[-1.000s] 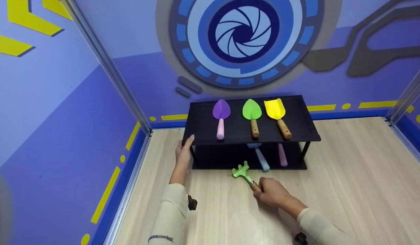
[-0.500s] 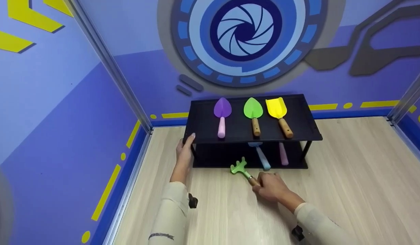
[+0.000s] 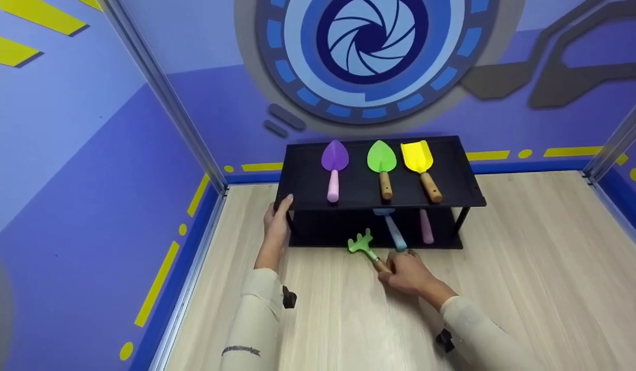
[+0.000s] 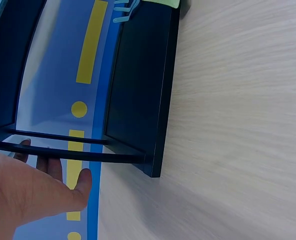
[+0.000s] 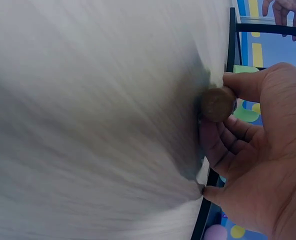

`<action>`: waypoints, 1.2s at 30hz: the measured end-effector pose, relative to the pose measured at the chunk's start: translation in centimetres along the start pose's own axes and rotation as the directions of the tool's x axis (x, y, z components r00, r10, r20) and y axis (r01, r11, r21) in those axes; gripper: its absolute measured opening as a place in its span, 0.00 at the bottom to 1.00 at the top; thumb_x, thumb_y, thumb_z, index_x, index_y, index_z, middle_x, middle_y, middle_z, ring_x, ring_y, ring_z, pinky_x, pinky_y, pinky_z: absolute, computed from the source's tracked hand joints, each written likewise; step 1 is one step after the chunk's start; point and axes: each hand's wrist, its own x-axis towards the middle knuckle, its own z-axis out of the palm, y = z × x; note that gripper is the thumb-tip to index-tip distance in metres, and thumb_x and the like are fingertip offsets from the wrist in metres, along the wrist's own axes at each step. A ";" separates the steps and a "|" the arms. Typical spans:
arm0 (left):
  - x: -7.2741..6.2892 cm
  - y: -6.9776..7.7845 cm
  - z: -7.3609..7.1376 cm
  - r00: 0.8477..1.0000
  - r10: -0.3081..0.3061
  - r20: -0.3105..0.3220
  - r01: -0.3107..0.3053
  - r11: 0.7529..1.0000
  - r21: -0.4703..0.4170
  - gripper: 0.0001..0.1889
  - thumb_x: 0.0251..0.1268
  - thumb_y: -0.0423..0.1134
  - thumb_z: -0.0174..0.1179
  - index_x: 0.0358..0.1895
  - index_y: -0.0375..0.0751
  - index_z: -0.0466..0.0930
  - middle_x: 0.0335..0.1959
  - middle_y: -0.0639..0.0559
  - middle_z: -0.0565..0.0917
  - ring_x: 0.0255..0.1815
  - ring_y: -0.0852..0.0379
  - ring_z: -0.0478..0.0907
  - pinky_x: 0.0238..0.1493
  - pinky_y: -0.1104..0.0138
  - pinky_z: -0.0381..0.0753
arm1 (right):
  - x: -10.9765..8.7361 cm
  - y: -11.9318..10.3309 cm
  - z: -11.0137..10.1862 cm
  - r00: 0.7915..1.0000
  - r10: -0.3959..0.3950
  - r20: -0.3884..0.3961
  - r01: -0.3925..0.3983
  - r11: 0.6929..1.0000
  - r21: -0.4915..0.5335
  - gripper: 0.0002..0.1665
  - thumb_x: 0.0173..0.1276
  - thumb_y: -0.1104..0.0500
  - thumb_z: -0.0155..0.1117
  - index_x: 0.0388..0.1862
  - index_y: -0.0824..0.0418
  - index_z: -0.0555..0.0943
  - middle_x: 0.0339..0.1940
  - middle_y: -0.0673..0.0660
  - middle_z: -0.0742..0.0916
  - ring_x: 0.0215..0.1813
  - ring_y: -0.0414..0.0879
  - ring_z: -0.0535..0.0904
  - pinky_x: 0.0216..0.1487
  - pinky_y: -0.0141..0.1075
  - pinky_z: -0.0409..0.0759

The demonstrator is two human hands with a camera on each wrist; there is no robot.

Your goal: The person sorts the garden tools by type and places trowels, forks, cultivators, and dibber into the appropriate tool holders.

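A green hand rake (image 3: 361, 243) with a wooden handle is in my right hand (image 3: 408, 273), in front of a black two-tier shelf (image 3: 302, 180). Its tines overlap the lower tier's front edge in the head view. In the right wrist view the round handle end (image 5: 217, 104) sits between thumb and fingers. My left hand (image 3: 277, 221) grips the shelf's upper left corner, thumb on top. On the upper tier lie a purple trowel (image 3: 334, 157), a green trowel (image 3: 382, 157) and a yellow shovel (image 3: 417, 157). Below lie a light blue rake (image 3: 396, 234) and a pink handle (image 3: 426, 229), its head hidden.
The shelf stands on a light wooden table (image 3: 529, 268), close to the patterned back wall (image 3: 204, 103). A blue side wall (image 3: 117, 154) rises at the left. Slim posts (image 3: 461, 221) join the two tiers at the ends.
My right hand has moved the green rake slightly forward and left, so its tines reach further over the lower tier. The left hand stays on the shelf corner. The head view has shifted slightly.
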 end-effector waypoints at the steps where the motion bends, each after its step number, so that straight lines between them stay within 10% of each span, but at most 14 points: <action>1: 0.0 0.0 -0.1 1.000 -0.001 0.000 0.001 1.000 0.008 0.38 0.75 0.63 0.60 0.79 0.45 0.67 0.83 0.45 0.66 0.87 0.46 0.59 0.89 0.49 0.56 | 0.1 0.0 0.0 1.000 0.000 -0.003 0.000 1.000 0.002 0.14 0.68 0.52 0.72 0.28 0.54 0.78 0.21 0.46 0.79 0.27 0.42 0.71 0.49 0.46 0.78; 9: 0.0 0.3 0.0 1.000 0.002 -0.013 -0.001 0.999 0.054 0.39 0.74 0.65 0.60 0.79 0.47 0.68 0.85 0.46 0.64 0.88 0.45 0.57 0.89 0.48 0.54 | 0.0 -0.4 -0.1 0.999 0.033 -0.015 -0.033 0.999 0.016 0.14 0.72 0.51 0.70 0.28 0.54 0.79 0.21 0.47 0.79 0.26 0.43 0.71 0.32 0.38 0.71; 19: 0.2 0.4 0.5 1.000 0.015 0.000 -0.015 1.000 0.011 0.35 0.76 0.61 0.59 0.74 0.42 0.71 0.79 0.42 0.71 0.83 0.43 0.64 0.88 0.46 0.57 | 0.0 -0.5 0.0 0.998 0.038 -0.055 -0.042 0.997 -0.069 0.14 0.70 0.52 0.72 0.28 0.56 0.79 0.19 0.47 0.79 0.26 0.44 0.72 0.64 0.57 0.79; 31: 0.2 0.2 0.3 1.000 0.018 -0.003 -0.018 1.000 0.020 0.35 0.75 0.61 0.59 0.75 0.43 0.71 0.79 0.43 0.71 0.84 0.44 0.63 0.88 0.48 0.57 | 0.2 -0.3 0.2 0.998 0.054 -0.043 -0.055 0.998 -0.032 0.14 0.69 0.51 0.74 0.28 0.55 0.80 0.21 0.48 0.80 0.26 0.45 0.72 0.32 0.41 0.73; 36: -0.1 0.1 0.0 1.000 0.013 -0.003 -0.013 0.999 0.033 0.35 0.75 0.63 0.59 0.76 0.46 0.71 0.81 0.47 0.69 0.87 0.47 0.60 0.89 0.49 0.54 | 0.3 -0.1 0.4 0.999 0.034 -0.028 -0.035 0.999 -0.026 0.14 0.69 0.51 0.74 0.29 0.54 0.80 0.22 0.48 0.79 0.26 0.44 0.72 0.37 0.44 0.79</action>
